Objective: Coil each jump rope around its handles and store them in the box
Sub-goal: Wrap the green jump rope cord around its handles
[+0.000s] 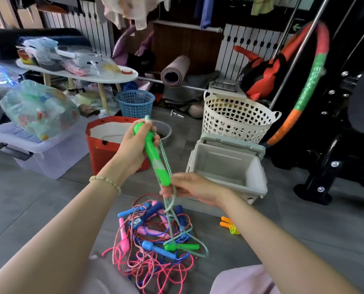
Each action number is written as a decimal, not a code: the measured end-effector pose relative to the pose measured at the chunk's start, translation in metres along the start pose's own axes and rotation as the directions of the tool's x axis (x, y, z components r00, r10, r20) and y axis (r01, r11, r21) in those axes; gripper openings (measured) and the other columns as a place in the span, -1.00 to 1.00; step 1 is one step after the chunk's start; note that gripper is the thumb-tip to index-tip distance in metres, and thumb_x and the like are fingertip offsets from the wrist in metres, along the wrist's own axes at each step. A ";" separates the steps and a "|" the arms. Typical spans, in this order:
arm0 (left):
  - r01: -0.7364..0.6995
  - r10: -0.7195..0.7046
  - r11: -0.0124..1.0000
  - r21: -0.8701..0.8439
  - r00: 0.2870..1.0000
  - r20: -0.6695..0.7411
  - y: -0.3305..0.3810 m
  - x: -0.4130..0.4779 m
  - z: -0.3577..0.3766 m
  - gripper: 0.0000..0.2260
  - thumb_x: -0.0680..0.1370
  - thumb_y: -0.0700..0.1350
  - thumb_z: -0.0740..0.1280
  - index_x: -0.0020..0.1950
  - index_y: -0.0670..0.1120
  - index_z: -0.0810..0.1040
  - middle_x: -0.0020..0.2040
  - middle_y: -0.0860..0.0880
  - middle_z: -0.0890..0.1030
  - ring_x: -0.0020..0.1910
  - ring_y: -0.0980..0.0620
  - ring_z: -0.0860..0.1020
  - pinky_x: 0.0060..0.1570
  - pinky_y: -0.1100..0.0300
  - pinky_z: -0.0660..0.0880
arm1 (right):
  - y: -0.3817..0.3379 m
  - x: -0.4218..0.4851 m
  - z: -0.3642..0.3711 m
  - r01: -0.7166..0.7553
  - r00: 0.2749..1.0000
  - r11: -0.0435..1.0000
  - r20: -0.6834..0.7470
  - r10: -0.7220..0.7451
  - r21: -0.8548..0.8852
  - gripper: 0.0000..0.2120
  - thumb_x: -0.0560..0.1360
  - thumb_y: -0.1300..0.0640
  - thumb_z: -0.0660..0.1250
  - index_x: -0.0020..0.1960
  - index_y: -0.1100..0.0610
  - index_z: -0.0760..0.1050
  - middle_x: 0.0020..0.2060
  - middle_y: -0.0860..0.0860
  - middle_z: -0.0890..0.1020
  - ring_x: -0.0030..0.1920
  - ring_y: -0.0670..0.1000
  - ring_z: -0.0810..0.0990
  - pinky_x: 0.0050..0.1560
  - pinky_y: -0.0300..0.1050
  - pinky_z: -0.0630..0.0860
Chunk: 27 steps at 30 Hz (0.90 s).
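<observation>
My left hand (137,143) grips the upper part of a green jump-rope handle (155,161), held up and tilted over the floor. My right hand (189,186) pinches the pale green rope (170,205) just below that handle. The rope runs down to the second green handle (182,247), which lies on the floor pile. That pile (153,236) is a tangle of blue and pink handles with red, pink and blue ropes. An open grey box (227,164) stands to the right of my hands. Orange handles (226,222) with a yellow rope lie beside it.
A red box (104,143) stands behind my left hand, a clear lidded bin (43,149) to its left. A white basket (236,117), a blue basket (135,102), a low white table (104,78), a hoop (304,90) and black gym equipment (333,145) surround the floor space.
</observation>
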<state>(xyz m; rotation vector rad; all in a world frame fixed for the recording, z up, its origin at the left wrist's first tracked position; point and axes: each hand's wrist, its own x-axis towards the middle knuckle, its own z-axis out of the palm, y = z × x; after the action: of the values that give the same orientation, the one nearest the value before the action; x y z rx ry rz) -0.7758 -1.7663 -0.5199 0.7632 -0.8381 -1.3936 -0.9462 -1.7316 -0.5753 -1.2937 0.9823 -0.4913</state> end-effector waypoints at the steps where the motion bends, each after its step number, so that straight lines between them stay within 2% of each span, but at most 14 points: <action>1: 0.005 -0.004 1.000 0.009 0.999 -0.033 -0.001 0.002 -0.005 -0.95 0.63 -0.16 0.21 -0.02 -0.12 0.41 -0.21 -0.01 0.51 -0.43 0.12 0.47 -0.39 0.32 0.48 | 0.007 -0.002 -0.005 -0.035 0.999 0.994 0.007 0.036 -0.107 -0.77 0.63 0.14 0.11 0.08 0.21 0.51 -0.08 0.08 0.65 -0.12 -0.09 0.64 0.10 -0.20 0.53; 2: 0.027 -0.026 0.999 0.042 0.999 -0.043 -0.003 0.002 -0.009 -0.95 0.62 -0.16 0.22 0.04 -0.13 0.41 -0.17 -0.02 0.55 -0.43 0.13 0.47 -0.40 0.32 0.48 | 0.010 -0.003 -0.009 -0.039 0.999 0.987 -0.018 0.037 -0.155 -0.78 0.63 0.17 0.11 0.05 0.22 0.51 -0.07 0.10 0.65 -0.14 -0.11 0.64 0.01 -0.27 0.56; 3: 0.072 -0.070 0.992 0.100 0.997 -0.031 -0.006 0.002 -0.011 -0.89 0.61 -0.17 0.23 0.12 -0.15 0.42 -0.09 -0.04 0.58 -0.44 0.14 0.46 -0.40 0.33 0.48 | 0.009 -0.004 -0.011 -0.010 0.996 0.992 -0.084 0.000 -0.126 -0.79 0.63 0.19 0.12 0.02 0.22 0.52 -0.09 0.10 0.66 -0.19 -0.12 0.65 -0.11 -0.33 0.55; 4: 0.138 -0.140 0.975 0.174 0.990 -0.001 -0.009 0.000 -0.013 -0.80 0.60 -0.17 0.25 0.21 -0.15 0.42 0.00 -0.07 0.59 -0.46 0.14 0.47 -0.42 0.33 0.48 | 0.005 -0.006 -0.012 0.057 0.984 0.998 -0.169 -0.063 -0.041 -0.79 0.63 0.19 0.12 -0.01 0.21 0.52 -0.12 0.06 0.68 -0.23 -0.14 0.66 -0.20 -0.36 0.54; 6: 0.256 -0.312 0.888 0.381 0.946 0.091 -0.018 -0.007 -0.013 -0.67 0.57 -0.16 0.29 0.34 -0.09 0.41 0.10 -0.06 0.58 -0.46 0.14 0.49 -0.43 0.33 0.49 | -0.010 -0.006 -0.018 0.245 0.914 0.966 -0.352 -0.201 0.085 -0.79 0.62 0.17 0.12 -0.03 0.17 0.53 -0.18 -0.03 0.70 -0.24 -0.13 0.67 -0.22 -0.32 0.57; 9: 0.245 -0.491 0.743 0.623 0.833 0.257 -0.027 -0.022 -0.003 -0.70 0.58 -0.17 0.30 0.31 -0.03 0.46 -0.03 0.02 0.61 -0.41 0.12 0.52 -0.40 0.32 0.50 | -0.031 -0.004 -0.024 0.440 0.804 0.882 -0.514 -0.300 0.172 -0.79 0.62 0.14 0.13 -0.01 0.12 0.55 -0.16 0.00 0.69 -0.16 -0.09 0.68 -0.14 -0.25 0.61; 11: 0.160 -0.464 0.755 0.636 0.816 0.345 -0.031 -0.027 0.007 -0.86 0.59 -0.20 0.27 0.14 -0.08 0.49 -0.16 0.02 0.61 -0.43 0.12 0.52 -0.40 0.31 0.50 | -0.034 -0.004 -0.025 0.474 0.776 0.858 -0.555 -0.298 0.201 -0.79 0.61 0.13 0.14 -0.01 0.12 0.55 -0.16 0.00 0.69 -0.15 -0.08 0.68 -0.13 -0.22 0.62; 13: 0.100 -0.354 0.823 0.560 0.860 0.367 -0.030 -0.024 0.014 -0.98 0.60 -0.21 0.26 0.01 -0.11 0.45 -0.21 -0.05 0.54 -0.42 0.10 0.49 -0.39 0.30 0.50 | -0.032 -0.005 -0.023 0.464 0.817 0.836 -0.505 -0.277 0.293 -0.78 0.61 0.10 0.12 0.00 0.13 0.53 -0.19 -0.02 0.70 -0.18 -0.08 0.68 -0.10 -0.19 0.62; 14: 0.094 -0.289 0.870 0.484 0.893 0.345 -0.027 -0.022 0.017 -0.98 0.60 -0.21 0.25 -0.03 -0.11 0.44 -0.24 -0.06 0.51 -0.42 0.09 0.48 -0.39 0.30 0.49 | -0.031 -0.004 -0.021 0.435 0.859 0.825 -0.439 -0.262 0.359 -0.76 0.62 0.06 0.10 0.02 0.12 0.52 -0.19 -0.03 0.70 -0.19 -0.09 0.67 -0.06 -0.18 0.61; 17: 0.096 -0.154 0.967 0.238 0.960 0.235 -0.017 -0.014 0.022 -0.97 0.62 -0.19 0.22 -0.02 -0.13 0.41 -0.27 -0.03 0.47 -0.45 0.12 0.46 -0.44 0.31 0.46 | -0.022 -0.003 -0.013 0.279 0.951 0.879 -0.241 -0.195 0.387 -0.66 0.62 -0.05 0.02 0.06 0.09 0.51 -0.20 -0.06 0.70 -0.18 -0.12 0.66 0.03 -0.19 0.53; 20: 0.053 -0.065 0.996 0.078 0.985 0.160 -0.009 -0.005 0.018 -0.94 0.63 -0.18 0.18 -0.03 -0.14 0.39 -0.25 0.00 0.45 -0.45 0.16 0.45 -0.42 0.35 0.45 | -0.005 -0.004 -0.007 0.143 0.983 0.959 -0.146 -0.109 0.246 -0.73 0.62 0.04 0.09 -0.02 0.09 0.55 -0.21 -0.03 0.68 -0.21 -0.14 0.64 -0.08 -0.27 0.55; 23: 0.015 -0.013 0.997 -0.080 0.999 0.031 -0.002 0.004 0.005 -0.89 0.63 -0.18 0.18 -0.09 -0.12 0.41 -0.27 0.02 0.45 -0.46 0.17 0.43 -0.41 0.37 0.44 | 0.018 -0.010 -0.015 -0.013 1.000 0.989 -0.015 0.011 -0.148 -0.82 0.61 0.15 0.18 -0.04 0.07 0.56 -0.06 0.10 0.66 -0.04 -0.08 0.61 0.06 -0.28 0.52; 25: 0.008 -0.014 0.986 -0.165 0.999 -0.040 0.002 0.008 -0.006 -0.90 0.63 -0.17 0.20 -0.08 -0.12 0.43 -0.29 0.03 0.46 -0.47 0.19 0.43 -0.42 0.39 0.44 | 0.024 -0.013 -0.023 -0.076 0.997 0.960 -0.044 0.066 -0.270 -0.87 0.58 0.20 0.24 -0.04 0.13 0.57 0.01 0.20 0.65 -0.03 -0.05 0.62 0.12 -0.24 0.53; 27: 0.020 -0.026 0.990 -0.137 0.999 -0.040 0.004 0.008 -0.013 -0.92 0.63 -0.15 0.20 -0.01 -0.12 0.45 -0.27 0.05 0.54 -0.47 0.19 0.44 -0.41 0.40 0.45 | 0.019 -0.015 -0.027 -0.019 0.989 0.974 -0.146 -0.015 -0.227 -0.85 0.57 0.24 0.25 -0.01 0.27 0.57 -0.08 0.17 0.67 -0.14 -0.11 0.65 0.01 -0.26 0.58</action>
<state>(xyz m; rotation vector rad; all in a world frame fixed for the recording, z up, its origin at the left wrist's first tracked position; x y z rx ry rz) -0.7628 -1.7745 -0.5224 0.6957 -0.6961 -1.4355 -0.9802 -1.7310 -0.5877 -1.4773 1.1904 -0.4883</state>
